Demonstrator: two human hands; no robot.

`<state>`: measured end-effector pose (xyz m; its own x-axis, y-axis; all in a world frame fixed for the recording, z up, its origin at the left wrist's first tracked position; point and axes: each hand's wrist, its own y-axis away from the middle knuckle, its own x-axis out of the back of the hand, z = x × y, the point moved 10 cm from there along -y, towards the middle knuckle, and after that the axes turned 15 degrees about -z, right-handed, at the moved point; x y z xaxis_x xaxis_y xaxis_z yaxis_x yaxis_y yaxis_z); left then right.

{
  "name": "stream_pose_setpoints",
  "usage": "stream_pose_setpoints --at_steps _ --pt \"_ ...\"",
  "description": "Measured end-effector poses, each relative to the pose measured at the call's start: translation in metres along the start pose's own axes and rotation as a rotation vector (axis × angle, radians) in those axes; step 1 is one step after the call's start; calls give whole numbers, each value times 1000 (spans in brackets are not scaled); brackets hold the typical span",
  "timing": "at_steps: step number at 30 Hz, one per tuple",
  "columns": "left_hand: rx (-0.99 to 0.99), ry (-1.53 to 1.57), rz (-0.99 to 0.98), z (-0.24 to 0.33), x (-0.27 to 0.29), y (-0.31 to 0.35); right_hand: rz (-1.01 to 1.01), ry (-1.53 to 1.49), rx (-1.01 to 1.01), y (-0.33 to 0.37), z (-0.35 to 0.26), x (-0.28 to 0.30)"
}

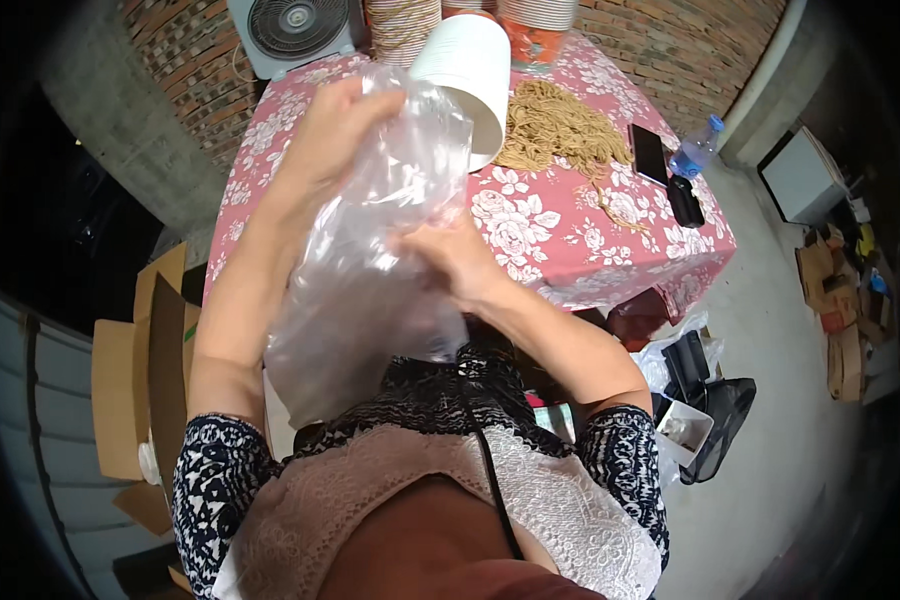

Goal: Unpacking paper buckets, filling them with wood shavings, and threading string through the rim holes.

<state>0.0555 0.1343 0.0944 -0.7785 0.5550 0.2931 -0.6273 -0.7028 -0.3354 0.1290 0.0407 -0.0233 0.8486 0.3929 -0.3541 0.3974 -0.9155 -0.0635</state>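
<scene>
A large clear plastic bag (pixel 355 290) hangs crumpled between my hands, from the table down to my lap. My left hand (pixel 338 130) is closed on its upper edge, thumb pointing right. Lower down, my right hand (pixel 452 258) grips the bag's right side, with some fingers hidden behind the film. Just beyond the bag, a white bucket-shaped tub (pixel 475 75) lies tilted on the table, its open mouth facing me. The bag overlaps the tub's left side; whether any of the tub is inside it, I cannot tell. A tan heap of cord (pixel 560 130) lies right of the tub.
The table wears a pink floral cloth (pixel 515 225). Stacked tubs (pixel 535 30) and a fan (pixel 295 25) stand at the back. A phone (pixel 648 153), black case (pixel 684 202) and water bottle (pixel 698 150) sit at the right edge. An open carton (pixel 120 400) is at left.
</scene>
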Motion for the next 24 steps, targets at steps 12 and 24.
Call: stream_pose_setpoints --at_steps 12,24 --pt "-576 -939 -204 64 -62 84 178 -166 267 8 -30 65" --pt "-301 -633 261 13 5 64 240 1692 406 88 -120 -45"
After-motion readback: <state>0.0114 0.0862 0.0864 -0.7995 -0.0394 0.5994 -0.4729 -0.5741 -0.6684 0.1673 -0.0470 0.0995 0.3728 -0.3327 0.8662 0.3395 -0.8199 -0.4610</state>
